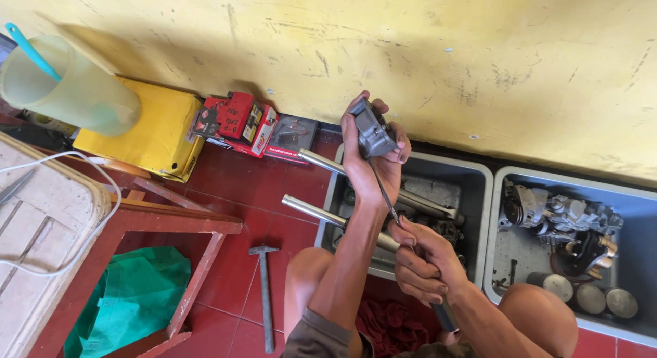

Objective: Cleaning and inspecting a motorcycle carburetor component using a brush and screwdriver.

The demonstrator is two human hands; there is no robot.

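My left hand (366,159) is raised and grips a small grey metal engine part (373,130), held up against the yellow wall. My right hand (423,262) is lower, closed around the handle of a thin screwdriver (383,187) whose shaft runs up into the underside of the part. Both hands are above a grey plastic tray (472,173) that holds two long metal tubes (318,161) sticking out over its left edge. My bare knees show at the bottom.
A second grey tray (636,200) at right holds carburettor parts and round metal pieces. A hammer (264,289) lies on the red tiled floor. At left are a red wooden stool (185,224), green cloth, yellow box, small red boxes and a plastic jug (68,91).
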